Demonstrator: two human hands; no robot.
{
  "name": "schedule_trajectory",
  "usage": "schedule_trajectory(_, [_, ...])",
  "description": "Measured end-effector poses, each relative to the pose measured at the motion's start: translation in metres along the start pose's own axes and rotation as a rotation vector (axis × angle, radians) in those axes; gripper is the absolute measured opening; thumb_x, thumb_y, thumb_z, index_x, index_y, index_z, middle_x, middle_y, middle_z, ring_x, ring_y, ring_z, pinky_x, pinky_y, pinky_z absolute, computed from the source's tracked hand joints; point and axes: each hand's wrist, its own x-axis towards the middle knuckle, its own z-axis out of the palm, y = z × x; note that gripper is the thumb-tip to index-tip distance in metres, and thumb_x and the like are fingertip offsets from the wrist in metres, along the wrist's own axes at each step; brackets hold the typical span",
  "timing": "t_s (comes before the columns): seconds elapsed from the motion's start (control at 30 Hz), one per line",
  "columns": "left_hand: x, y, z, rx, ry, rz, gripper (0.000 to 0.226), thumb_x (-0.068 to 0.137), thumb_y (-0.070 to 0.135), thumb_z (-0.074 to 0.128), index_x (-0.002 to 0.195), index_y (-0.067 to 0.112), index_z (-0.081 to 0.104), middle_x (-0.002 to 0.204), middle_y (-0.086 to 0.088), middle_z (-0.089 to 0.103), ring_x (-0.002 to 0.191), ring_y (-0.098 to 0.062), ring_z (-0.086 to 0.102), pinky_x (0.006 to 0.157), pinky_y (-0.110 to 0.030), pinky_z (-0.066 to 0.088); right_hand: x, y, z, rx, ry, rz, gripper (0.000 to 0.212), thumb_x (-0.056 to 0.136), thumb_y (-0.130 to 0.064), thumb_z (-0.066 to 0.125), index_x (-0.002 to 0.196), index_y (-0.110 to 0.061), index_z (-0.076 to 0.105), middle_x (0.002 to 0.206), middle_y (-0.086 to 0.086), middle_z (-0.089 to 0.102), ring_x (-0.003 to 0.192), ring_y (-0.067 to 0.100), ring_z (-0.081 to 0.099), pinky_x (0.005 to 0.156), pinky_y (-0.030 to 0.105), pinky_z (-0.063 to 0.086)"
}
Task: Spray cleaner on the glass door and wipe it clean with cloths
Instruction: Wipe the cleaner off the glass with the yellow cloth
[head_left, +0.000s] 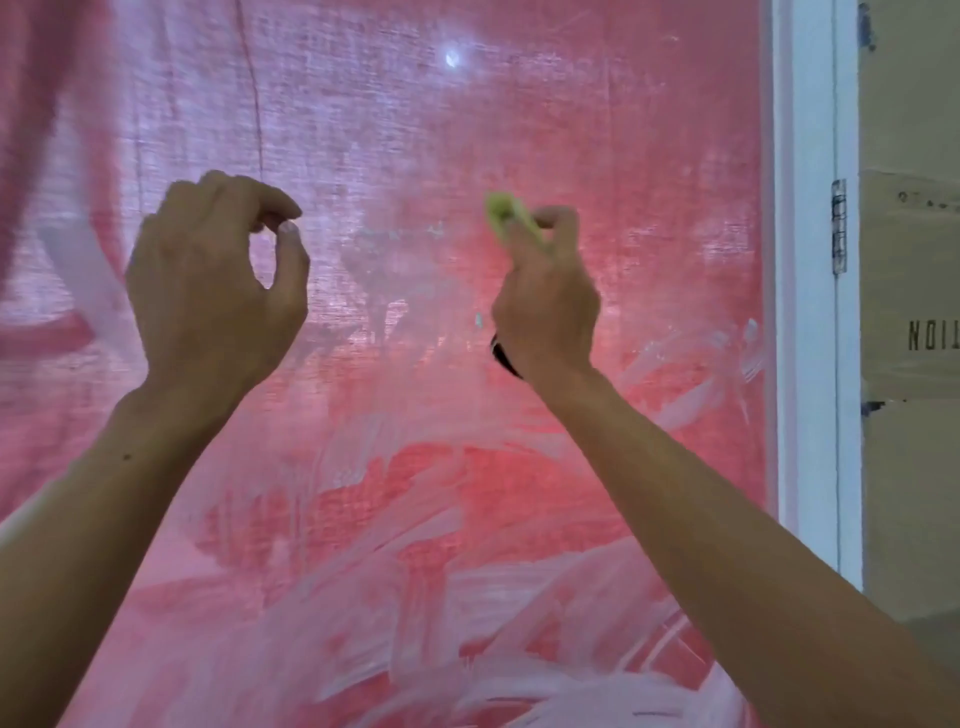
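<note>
The glass door (415, 130) fills the view, with red fabric showing behind it and white smears of cleaner across its lower half. My right hand (545, 306) is raised against the glass at centre right and grips a slim yellow-green tool (506, 213). The tool's pale tip is at the glass, and a black end (504, 358) sticks out below my palm. My left hand (218, 291) is held up at centre left, close to the glass. Its fingers are curled toward the thumb and nothing shows between them. No cloth or spray bottle is in view.
The white door frame (805, 260) runs down the right side, with a metal hinge (839, 228) on it. Brown cardboard boxes (914, 312) are stacked beyond the frame at the far right.
</note>
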Motion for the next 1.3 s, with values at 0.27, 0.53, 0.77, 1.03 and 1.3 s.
schedule_trajectory(0.27, [0.0,-0.073,-0.052,0.062,-0.042,0.01,0.035,0.099,0.022,0.046,0.132,0.031,0.054,0.135,-0.005,0.055,0.13,-0.038,0.049,0.117,-0.05,0.036,-0.008,-0.045,0.019,-0.038,0.025,0.015,0.063,0.085,0.008,0.043,0.135,-0.023,0.065,0.117,0.008,0.057,0.072,0.015,0.042,0.043,0.018,0.019])
schedule_trajectory(0.53, [-0.009,-0.098,-0.074,0.108,-0.175,0.132,0.054,0.099,0.024,0.039,0.147,0.001,0.047,0.15,-0.002,0.039,0.142,-0.042,0.041,0.125,-0.048,0.027,0.013,-0.039,0.01,-0.03,-0.006,0.198,0.054,0.094,0.002,0.046,0.137,-0.026,0.062,0.125,0.005,0.05,0.069,0.025,0.05,0.052,0.037,0.04])
schedule_trajectory(0.77, [-0.02,-0.141,-0.088,0.083,-0.254,-0.029,0.064,0.1,0.04,0.026,0.163,0.024,0.029,0.171,0.004,0.02,0.158,-0.026,0.02,0.126,-0.06,0.023,-0.002,-0.076,0.026,-0.004,-0.03,0.015,0.062,0.085,0.011,0.051,0.138,-0.021,0.061,0.121,0.008,0.054,0.072,0.018,0.05,0.043,0.022,0.03])
schedule_trajectory(1.03, [-0.042,-0.149,-0.092,0.103,-0.207,0.078,0.058,0.104,0.028,0.027,0.158,0.009,0.037,0.169,-0.008,0.03,0.156,-0.029,0.03,0.123,-0.059,0.03,-0.028,-0.076,0.022,0.018,-0.108,-0.251,0.059,0.087,0.01,0.053,0.139,-0.017,0.062,0.12,0.012,0.058,0.07,0.016,0.048,0.038,0.02,0.034])
schedule_trajectory(1.3, [-0.044,-0.156,-0.087,0.143,-0.174,0.053,0.058,0.105,0.035,0.025,0.156,0.012,0.039,0.165,-0.007,0.036,0.15,-0.033,0.038,0.119,-0.058,0.036,0.047,-0.066,0.027,-0.068,0.087,0.38,0.052,0.092,0.004,0.053,0.137,-0.022,0.059,0.126,0.004,0.046,0.085,0.026,0.058,0.06,0.038,0.047])
